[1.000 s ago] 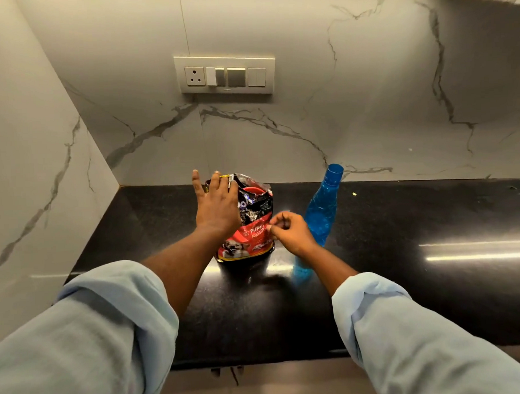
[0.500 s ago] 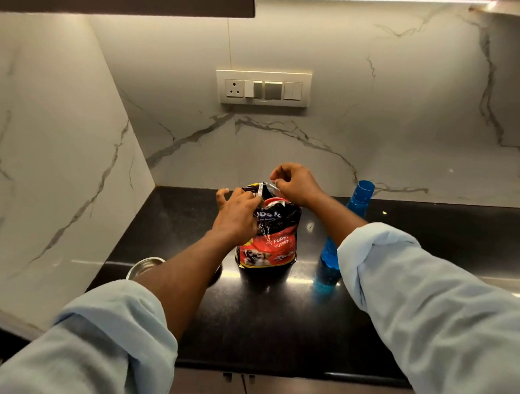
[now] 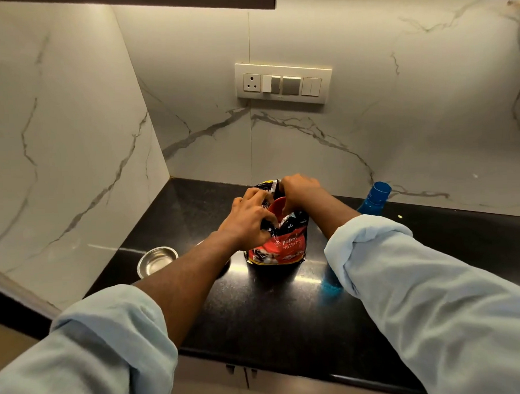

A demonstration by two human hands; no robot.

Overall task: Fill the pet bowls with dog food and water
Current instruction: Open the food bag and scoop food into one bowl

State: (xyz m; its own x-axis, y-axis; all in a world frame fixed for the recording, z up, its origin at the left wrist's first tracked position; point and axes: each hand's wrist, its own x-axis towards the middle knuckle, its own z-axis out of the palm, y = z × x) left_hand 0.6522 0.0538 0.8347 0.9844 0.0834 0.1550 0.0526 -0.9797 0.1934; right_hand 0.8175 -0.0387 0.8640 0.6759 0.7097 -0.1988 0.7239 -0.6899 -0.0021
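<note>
Both my hands are at the top of the dog food bag, which stands upright on the black counter, a little way out from the far marble wall. My left hand is clamped on the near-left edge of the bag's mouth, fingers curled tight into the crinkled film. My right hand pinches the far-right edge, knuckles up. The two hands sit close together, with the mouth of the bag between them, and something red and rounded shows in that gap; I cannot tell what it is. The red front panel of the bag faces me, and I can read "PUPPY NUTRITION" on it.

To the left of the bag, near the side wall, a steel bowl sits on the counter, partly cut off by my left forearm. On the right, a blue bottle stands behind my right arm, only its top and a blue glow at its base showing. My pale blue sleeves are rolled up. A switch panel sits on the far wall above the bag.
</note>
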